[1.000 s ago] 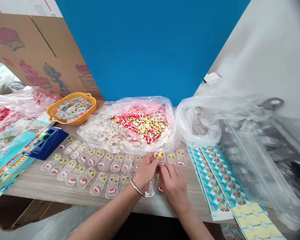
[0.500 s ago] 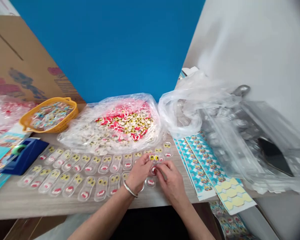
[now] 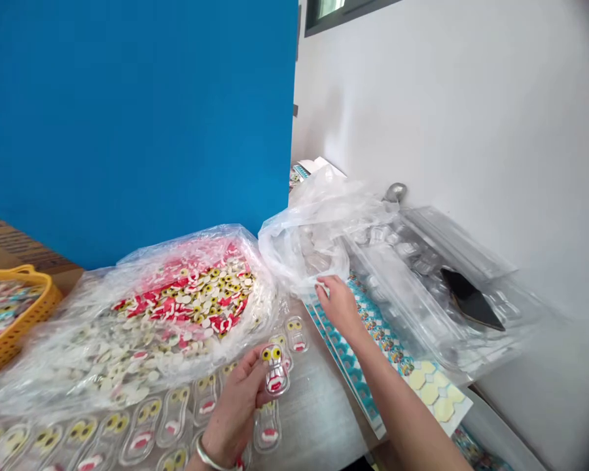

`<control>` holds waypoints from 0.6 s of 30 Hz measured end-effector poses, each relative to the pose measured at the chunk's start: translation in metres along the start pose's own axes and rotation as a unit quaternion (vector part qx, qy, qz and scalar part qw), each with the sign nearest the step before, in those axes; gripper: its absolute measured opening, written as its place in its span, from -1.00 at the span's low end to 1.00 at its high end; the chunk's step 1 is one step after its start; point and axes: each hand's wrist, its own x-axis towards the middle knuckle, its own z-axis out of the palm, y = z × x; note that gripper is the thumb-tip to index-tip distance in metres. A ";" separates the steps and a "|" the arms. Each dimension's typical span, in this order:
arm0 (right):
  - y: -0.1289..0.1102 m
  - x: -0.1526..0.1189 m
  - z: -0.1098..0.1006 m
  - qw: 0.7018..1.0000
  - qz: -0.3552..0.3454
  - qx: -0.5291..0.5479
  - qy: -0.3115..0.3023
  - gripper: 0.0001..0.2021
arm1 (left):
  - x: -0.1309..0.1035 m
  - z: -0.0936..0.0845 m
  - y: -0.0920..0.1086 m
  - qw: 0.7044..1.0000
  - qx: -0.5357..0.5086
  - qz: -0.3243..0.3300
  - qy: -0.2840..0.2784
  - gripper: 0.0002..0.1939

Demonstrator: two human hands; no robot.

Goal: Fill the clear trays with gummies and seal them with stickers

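Between the thumb and fingers of my left hand [image 3: 243,396] is a clear plastic blister [image 3: 277,373], with two yellow eye pieces at its top and a red-and-white mouth piece below. It is held up over the rows of similar filled blisters [image 3: 267,428] on the table. My right hand [image 3: 341,304] is stretched out to the mouth of a clear plastic bag [image 3: 299,245]. Its fingers are slightly bent and apart, with nothing visible in them. Below that forearm lie printed blue card sheets [image 3: 343,347].
A large clear bag [image 3: 201,288] of loose eye and mouth pieces lies at the left. Beyond it stands a yellow basket [image 3: 44,307]. At the right, a dark phone-like object [image 3: 471,297] rests on bagged clear plastic shells [image 3: 397,261]. A blue panel [image 3: 137,124] rises behind.
My view has turned to the right. My right hand has left the blister and moved out to the plastic bag's mouth. My left hand keeps the blister.
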 end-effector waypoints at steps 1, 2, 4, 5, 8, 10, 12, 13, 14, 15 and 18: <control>0.008 0.022 0.004 1.000 0.012 -0.010 0.003 -0.76 | 0.001 -0.002 0.002 1.000 0.000 -0.003 -0.002 -0.52; 0.016 0.041 0.009 1.000 0.022 -0.017 0.000 -0.77 | 0.001 -0.004 0.003 1.000 -0.001 -0.008 0.000 -0.52; 0.027 0.069 0.021 0.999 0.041 -0.018 -0.007 -0.81 | 0.002 -0.007 0.007 1.000 -0.010 -0.019 0.008 -0.50; 0.031 0.077 0.027 0.999 0.051 -0.015 -0.011 -0.84 | 0.002 -0.008 0.009 1.000 -0.017 -0.022 0.013 -0.49; 0.039 0.090 0.039 0.997 0.079 0.011 -0.008 -0.87 | 0.004 -0.011 0.014 0.999 -0.041 -0.021 0.029 -0.47; 0.041 0.092 0.039 0.995 0.091 0.046 0.001 -0.88 | 0.005 -0.012 0.015 0.998 -0.048 -0.020 0.030 -0.47; 0.041 0.092 0.034 0.990 0.102 0.095 0.010 -0.90 | 0.006 -0.014 0.015 0.998 -0.047 -0.018 0.024 -0.49; 0.041 0.091 0.030 0.986 0.109 0.124 0.014 -0.92 | 0.007 -0.015 0.014 0.999 -0.047 -0.019 0.019 -0.50; 0.039 0.088 0.024 0.981 0.116 0.157 0.017 -0.93 | 0.008 -0.016 0.012 0.999 -0.048 -0.020 0.014 -0.51; 0.036 0.082 0.018 0.973 0.123 0.193 0.018 -0.92 | 0.009 -0.016 0.010 0.998 -0.050 -0.020 0.008 -0.51; 0.020 0.046 -0.002 0.944 0.137 0.299 0.001 -0.81 | 0.010 -0.011 0.005 0.998 -0.066 -0.014 0.004 -0.55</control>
